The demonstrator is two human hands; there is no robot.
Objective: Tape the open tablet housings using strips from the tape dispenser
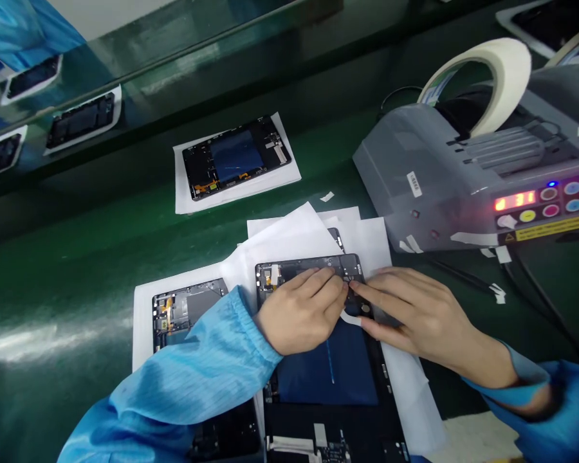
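An opened tablet (325,366) with its inner parts exposed lies in front of me on white paper sheets. My left hand (303,312) is over its upper part, fingers curled together and pressed down near the top right corner; whatever lies under the fingertips is hidden. From the right, my right hand (415,312) reaches in, its index fingertip on the tablet close to my left fingers. A short curved strip of white tape (351,318) runs from my right thumb tip towards my left hand.
A grey tape dispenser (415,167) with a lit display carries a tape roll (509,83) at right. Black tweezers (468,276) lie below it. Another opened tablet (236,157) rests on paper behind; one more (193,305) is partly under my left sleeve. Several units line the far left shelf.
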